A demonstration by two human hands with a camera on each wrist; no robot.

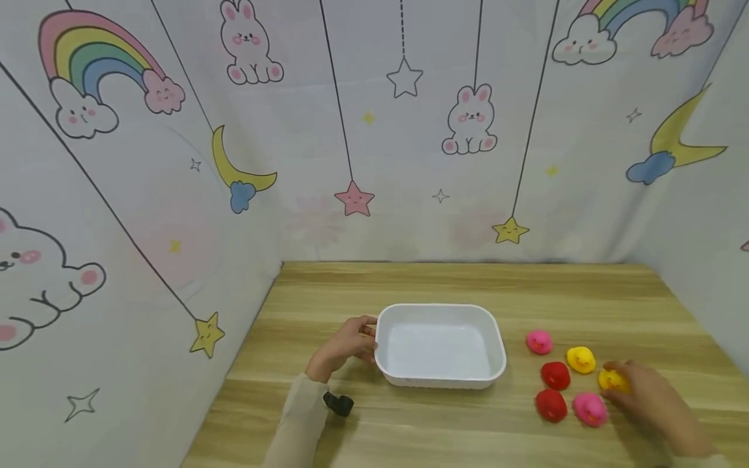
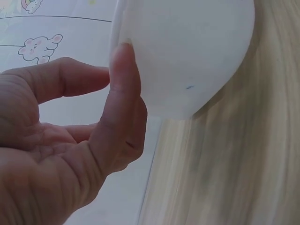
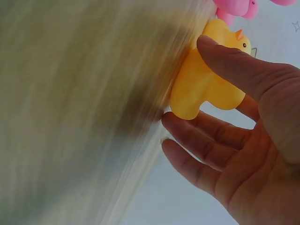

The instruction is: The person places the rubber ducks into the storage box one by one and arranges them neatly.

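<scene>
In the head view my left hand is at the left end of a white rectangular basin. Its fingertips touch the outer wall right at the rim, as the left wrist view shows up close. No finger shows inside the basin. On the right, my right hand holds a yellow rubber duck low over the wooden table. The thumb lies across the duck's side, and the fingers curl behind and under it. Beside this hand lie another yellow duck and a pink duck.
Left of these ducks are two red toys, with a second pink duck farther back. All rest on the wood-grain table. White printed curtains stand behind the table and along both sides. A black device sits at my left wrist.
</scene>
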